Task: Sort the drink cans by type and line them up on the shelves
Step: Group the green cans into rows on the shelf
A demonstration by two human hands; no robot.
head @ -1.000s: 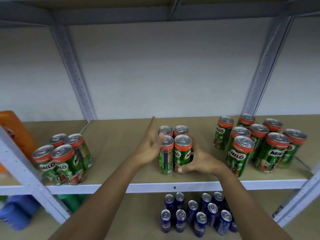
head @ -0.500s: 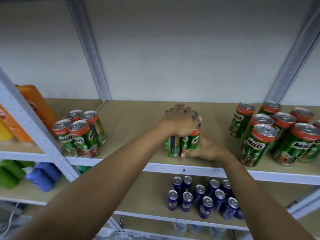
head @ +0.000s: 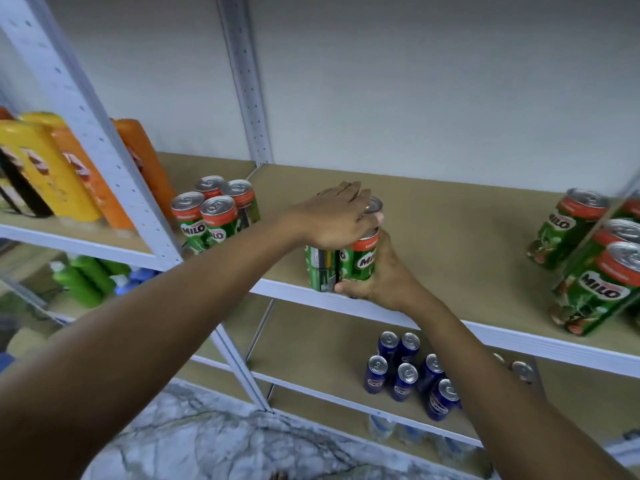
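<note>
The sorting looks partly done, but the lining up is not finished. On the middle shelf [head: 433, 233] there are three separate clusters of green Milo cans. One group of four cans [head: 214, 213] stands on the left, just beside the slanted shelf post [head: 104, 161]. A bigger group [head: 588, 265] stands at the right edge of the view, partly cut off. Between them, well apart from both, is a small pack of green cans [head: 341, 263] close to the front edge of the shelf, and both hands are on it.

The left hand [head: 334, 220] lies over the tops of this pack, with its fingers bent down over the lids. The right hand [head: 375, 277] holds the pack from the right side near the bottom, with its fingers curled around the cans. I cannot tell if the pack is lifted or rests on the shelf.

On the shelf below, the blue cans [head: 412, 372] are together by type, but they stand in a loose bunch and not in a straight row. The orange and yellow bottles [head: 69, 168] on the far left are not cans.

So, in my judgement, the types are already separated by shelf. What is left is to bring the three green groups together in neat rows and then to straighten the blue ones.
</note>
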